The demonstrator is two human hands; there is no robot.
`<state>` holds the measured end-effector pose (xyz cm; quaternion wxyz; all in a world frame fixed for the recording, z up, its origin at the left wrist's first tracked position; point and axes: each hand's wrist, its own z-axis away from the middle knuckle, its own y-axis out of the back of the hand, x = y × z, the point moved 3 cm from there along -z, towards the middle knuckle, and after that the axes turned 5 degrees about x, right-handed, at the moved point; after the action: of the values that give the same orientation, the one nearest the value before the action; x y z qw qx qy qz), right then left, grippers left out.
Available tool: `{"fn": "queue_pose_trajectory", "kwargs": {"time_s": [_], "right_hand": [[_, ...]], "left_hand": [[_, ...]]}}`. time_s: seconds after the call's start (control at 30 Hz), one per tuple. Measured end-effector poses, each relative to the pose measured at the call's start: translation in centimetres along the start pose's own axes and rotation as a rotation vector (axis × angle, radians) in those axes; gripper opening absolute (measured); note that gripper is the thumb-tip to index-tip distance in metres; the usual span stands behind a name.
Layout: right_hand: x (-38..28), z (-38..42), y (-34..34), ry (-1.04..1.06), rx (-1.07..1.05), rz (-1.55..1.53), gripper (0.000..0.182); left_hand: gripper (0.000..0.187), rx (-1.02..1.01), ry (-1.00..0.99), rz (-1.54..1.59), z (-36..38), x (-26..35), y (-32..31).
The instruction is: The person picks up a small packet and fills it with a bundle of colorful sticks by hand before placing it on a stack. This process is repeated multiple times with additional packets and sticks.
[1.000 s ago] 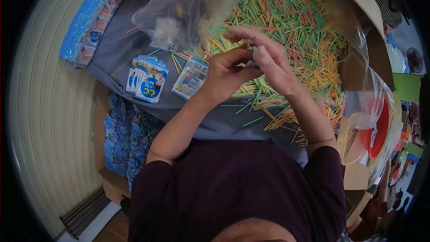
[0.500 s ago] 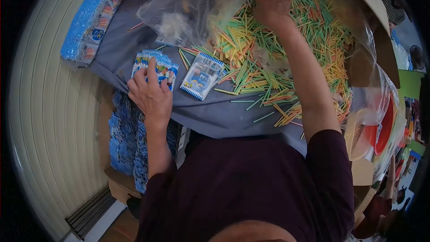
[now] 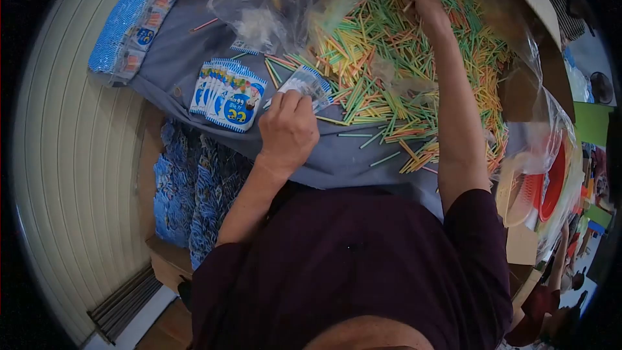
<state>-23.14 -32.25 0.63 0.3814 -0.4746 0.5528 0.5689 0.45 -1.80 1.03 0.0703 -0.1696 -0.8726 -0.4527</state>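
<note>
Nearest us, to the near left of the heap of sticks point(image 3: 402, 52), we saw blue patterned material point(image 3: 194, 194) below the level of the grey-clothed bench point(image 3: 317, 155). On the bench, the left hand point(image 3: 288, 123) had just come off the fanned packets point(image 3: 228, 98) and reached the loose packet point(image 3: 310, 81) at the heap's left edge. Its fingers were bent over the packet's near end and touched it; we could not tell whether the thumb pinched it from beneath. We judged that the work there had passed from the fan to this single packet, while the fan lay unattended, farther left of the heap.

At the heap's far part we found the right hand point(image 3: 427, 6), fingers down among the sticks; we could not tell whether they gripped any. Past the heap's left side lay a clear plastic bag point(image 3: 275, 10), and farther left a bale of blue-topped packages point(image 3: 133, 23).

Against the frame half a second earlier, we noted the fan uncovered, the loose packet partly hidden by the hand, and the right hand shifted rightward within the heap.
</note>
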Motion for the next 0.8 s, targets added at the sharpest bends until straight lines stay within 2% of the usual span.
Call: {"fn": "queue_pose_trajectory", "kwargs": {"time_s": [0.03, 0.07, 0.1, 0.13, 0.2, 0.33, 0.4, 0.43, 0.5, 0.6, 0.63, 0.7, 0.73, 0.8], "right_hand": [[-0.1, 0.6, 0.7, 0.001, 0.006, 0.001, 0.011], [0.1, 1.2, 1.0, -0.084, -0.089, -0.298, 0.012], [-0.1, 2.0, 1.0, -0.171, -0.185, -0.599, 0.021], [-0.1, 2.6, 0.9, -0.174, -0.180, -0.604, 0.021], [-0.3, 3.3, 0.4, -0.104, 0.058, -0.489, 0.019], [-2.7, 5.0, -1.6, -0.019, -0.076, -0.591, 0.020], [-6.5, 7.6, -2.3, -0.212, 0.104, -0.499, 0.020], [-5.9, 7.1, -1.8, -0.215, 0.105, -0.505, 0.020], [-3.1, 5.3, 0.4, -0.151, -0.032, -0.459, 0.019], [-0.1, 3.1, 2.5, -0.046, -0.242, -0.388, 0.023], [-1.0, 4.0, 2.0, -0.048, -0.237, -0.391, 0.023], [-3.3, 6.6, 0.4, 0.400, -0.163, 0.547, 0.011], [-3.2, 7.3, -0.3, 0.397, -0.166, 0.547, 0.011], [-2.8, 8.7, -2.0, 0.737, -0.172, 1.125, 0.011]], "left_hand": [[0.015, 0.001, -0.005, 0.003, -0.1, -0.2, -0.1], [0.013, 0.085, -0.004, 0.088, -0.1, -0.4, 0.0], [0.011, 0.165, -0.001, 0.171, -0.2, -0.4, 0.3], [0.011, 0.159, -0.005, 0.172, -0.3, -0.3, 0.4], [0.013, 0.063, 0.066, 0.146, -0.7, -0.2, 0.5], [0.012, 0.025, 0.085, 0.109, -1.3, -0.7, 0.1], [0.013, 0.056, 0.142, 0.241, -1.4, -1.4, 0.3], [0.013, 0.052, 0.140, 0.238, -1.5, -1.5, 0.5], [0.016, 0.106, -0.043, 0.049, -1.6, -0.8, 1.0], [0.018, -0.027, 0.047, 0.138, -0.5, -1.0, 0.0], [0.018, -0.032, 0.043, 0.139, -0.7, -1.1, 0.2], [0.018, -0.094, 0.134, 0.234, -0.8, -1.4, 0.7], [0.018, -0.098, 0.136, 0.234, -0.9, -1.6, 0.9], [0.016, -0.115, 0.188, 0.323, -1.0, -2.2, 0.8]]}}
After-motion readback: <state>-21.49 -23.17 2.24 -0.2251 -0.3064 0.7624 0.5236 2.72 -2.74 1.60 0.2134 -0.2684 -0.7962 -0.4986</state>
